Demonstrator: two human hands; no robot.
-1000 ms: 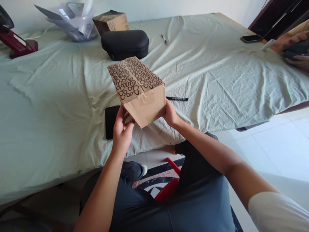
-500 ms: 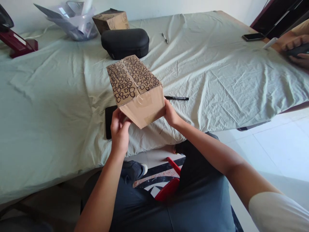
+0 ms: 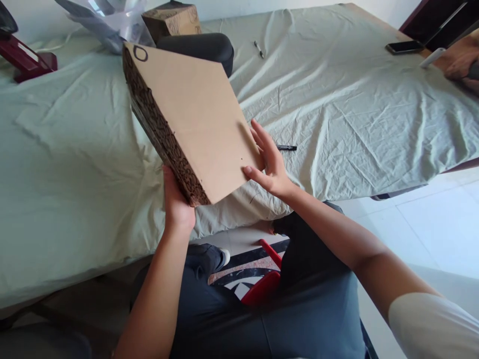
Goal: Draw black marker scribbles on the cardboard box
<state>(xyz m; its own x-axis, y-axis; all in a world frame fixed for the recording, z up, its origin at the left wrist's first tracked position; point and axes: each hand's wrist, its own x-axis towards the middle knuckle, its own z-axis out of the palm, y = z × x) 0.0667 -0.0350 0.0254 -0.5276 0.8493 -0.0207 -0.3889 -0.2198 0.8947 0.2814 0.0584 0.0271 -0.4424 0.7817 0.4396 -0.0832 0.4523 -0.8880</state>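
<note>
I hold a cardboard box [image 3: 194, 117] above the near edge of the table, tilted so a plain brown face with one drawn ring points up at me. Its left side is covered in black marker rings. My left hand [image 3: 175, 202] grips the box's lower corner from beneath. My right hand [image 3: 267, 162] presses flat against the box's right edge, fingers spread. A black marker pen [image 3: 287, 147] lies on the sheet just right of my right hand.
A pale green sheet [image 3: 337, 109] covers the table. At the back are a black case [image 3: 209, 46], a second cardboard box [image 3: 174, 19], clear plastic [image 3: 108, 17] and a small pen [image 3: 259, 48]. A phone [image 3: 405, 47] and another person's hand [image 3: 462, 65] are far right.
The box has been turned over and raised: the ring-covered face that pointed up now faces left, and a plain face is on top. It now hides the dark flat object on the sheet.
</note>
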